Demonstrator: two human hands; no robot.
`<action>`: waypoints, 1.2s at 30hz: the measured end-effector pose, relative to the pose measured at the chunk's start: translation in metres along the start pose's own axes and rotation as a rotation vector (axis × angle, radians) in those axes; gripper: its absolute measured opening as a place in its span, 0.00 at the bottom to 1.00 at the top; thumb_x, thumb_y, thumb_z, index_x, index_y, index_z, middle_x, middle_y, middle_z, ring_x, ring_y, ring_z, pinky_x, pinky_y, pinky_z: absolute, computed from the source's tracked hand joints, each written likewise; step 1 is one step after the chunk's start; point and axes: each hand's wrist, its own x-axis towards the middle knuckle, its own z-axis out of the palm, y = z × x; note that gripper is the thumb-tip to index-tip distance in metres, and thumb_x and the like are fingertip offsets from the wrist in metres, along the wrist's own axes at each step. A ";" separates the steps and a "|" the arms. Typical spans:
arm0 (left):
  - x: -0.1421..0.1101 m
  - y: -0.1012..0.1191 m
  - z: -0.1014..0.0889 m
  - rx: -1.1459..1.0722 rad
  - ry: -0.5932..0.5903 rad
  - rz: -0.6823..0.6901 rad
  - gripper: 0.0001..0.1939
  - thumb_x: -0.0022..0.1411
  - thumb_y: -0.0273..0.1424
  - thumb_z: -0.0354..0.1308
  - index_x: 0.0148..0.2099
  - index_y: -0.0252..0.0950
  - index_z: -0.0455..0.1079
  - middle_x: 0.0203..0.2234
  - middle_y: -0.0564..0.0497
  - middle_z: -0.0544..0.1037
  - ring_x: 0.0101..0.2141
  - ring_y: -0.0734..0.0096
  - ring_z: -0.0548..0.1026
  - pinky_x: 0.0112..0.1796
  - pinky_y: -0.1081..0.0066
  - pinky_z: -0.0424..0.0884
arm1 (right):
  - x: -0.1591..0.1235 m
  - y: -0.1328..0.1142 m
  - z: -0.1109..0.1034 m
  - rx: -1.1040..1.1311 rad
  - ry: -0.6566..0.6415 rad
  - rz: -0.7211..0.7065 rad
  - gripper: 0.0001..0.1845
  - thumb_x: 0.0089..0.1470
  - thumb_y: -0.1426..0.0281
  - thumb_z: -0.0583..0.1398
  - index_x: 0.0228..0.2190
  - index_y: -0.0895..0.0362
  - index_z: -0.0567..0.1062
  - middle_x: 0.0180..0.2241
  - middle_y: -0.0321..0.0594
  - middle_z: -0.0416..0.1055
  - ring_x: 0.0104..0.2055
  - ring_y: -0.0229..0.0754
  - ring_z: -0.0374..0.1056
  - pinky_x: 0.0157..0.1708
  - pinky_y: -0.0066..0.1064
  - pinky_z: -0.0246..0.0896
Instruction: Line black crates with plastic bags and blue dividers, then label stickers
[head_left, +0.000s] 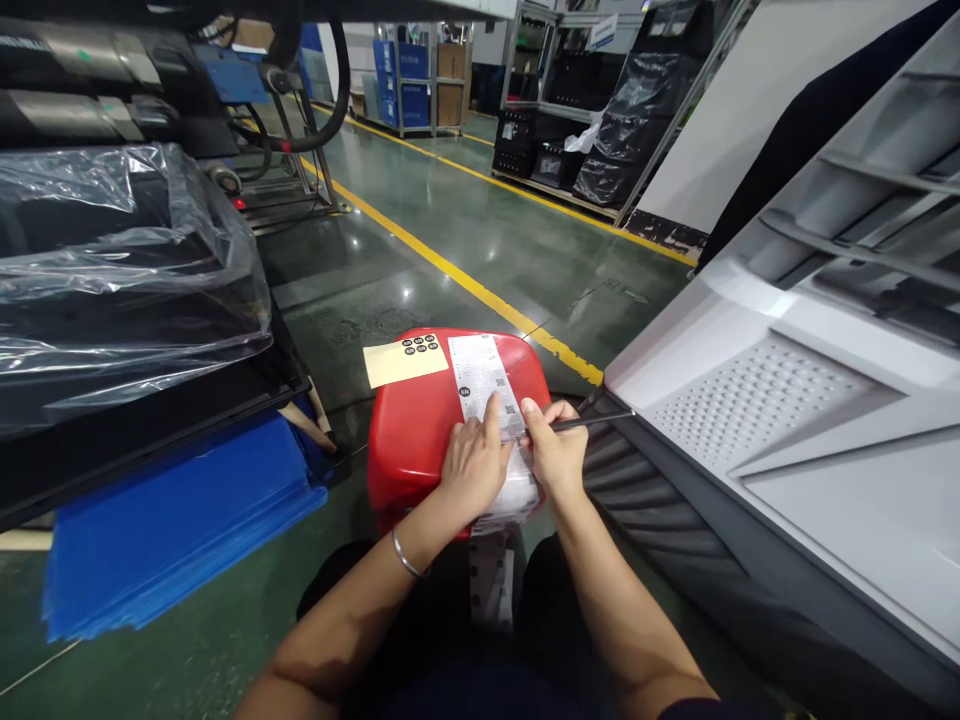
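A long strip of white printed labels (480, 370) lies over a red plastic stool (412, 430) and hangs down its near side. My left hand (476, 460) rests on the strip, index finger stretched out and touching the print, the other fingers curled. Beside it, my right hand (559, 450) is closed around a thin dark rod-like tool (592, 420) pointing right; its exact kind is unclear. The right thumb lies at the strip's edge. A pale yellow sheet (397, 368) with several round black stickers (420, 345) lies at the stool's far left, partly overhanging.
A large white moulded panel (810, 390) stands close on the right. To the left are plastic-wrapped black parts (112, 270) and stacked blue sheets (180, 520). Machinery (112, 75) hangs at upper left; shelving with black crates (555, 140) stands behind a yellow floor line (450, 265).
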 end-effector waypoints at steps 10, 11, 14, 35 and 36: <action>-0.004 -0.001 0.003 -0.125 0.011 0.007 0.33 0.64 0.30 0.45 0.67 0.26 0.38 0.47 0.35 0.74 0.48 0.54 0.72 0.50 0.54 0.63 | -0.003 -0.005 0.000 -0.154 -0.100 -0.193 0.22 0.46 0.59 0.65 0.17 0.56 0.60 0.16 0.29 0.60 0.18 0.32 0.58 0.21 0.26 0.56; -0.004 -0.001 0.004 -0.149 0.020 0.029 0.34 0.63 0.29 0.46 0.67 0.26 0.37 0.49 0.34 0.72 0.49 0.54 0.71 0.51 0.53 0.62 | -0.003 -0.005 0.001 -0.191 -0.137 -0.225 0.22 0.45 0.58 0.65 0.16 0.56 0.60 0.16 0.30 0.60 0.19 0.32 0.58 0.22 0.26 0.56; -0.006 -0.005 0.006 -0.235 0.027 0.110 0.38 0.59 0.27 0.50 0.67 0.28 0.36 0.56 0.32 0.66 0.52 0.52 0.68 0.53 0.51 0.60 | -0.005 -0.004 0.006 -0.292 -0.253 -0.255 0.22 0.45 0.57 0.65 0.15 0.56 0.61 0.17 0.31 0.60 0.20 0.32 0.57 0.22 0.26 0.55; -0.005 -0.015 -0.002 -0.103 0.101 0.177 0.11 0.65 0.32 0.50 0.43 0.37 0.72 0.40 0.49 0.76 0.44 0.64 0.69 0.54 0.59 0.60 | 0.019 -0.033 0.000 -0.729 -0.581 -0.414 0.25 0.61 0.55 0.48 0.21 0.56 0.68 0.21 0.37 0.66 0.23 0.36 0.60 0.27 0.28 0.51; -0.004 -0.016 -0.003 -0.108 0.104 0.175 0.11 0.65 0.33 0.50 0.43 0.37 0.72 0.40 0.49 0.76 0.44 0.65 0.69 0.54 0.60 0.60 | 0.020 -0.036 0.001 -0.770 -0.536 -0.425 0.25 0.61 0.56 0.47 0.20 0.56 0.67 0.19 0.37 0.65 0.22 0.36 0.59 0.26 0.29 0.49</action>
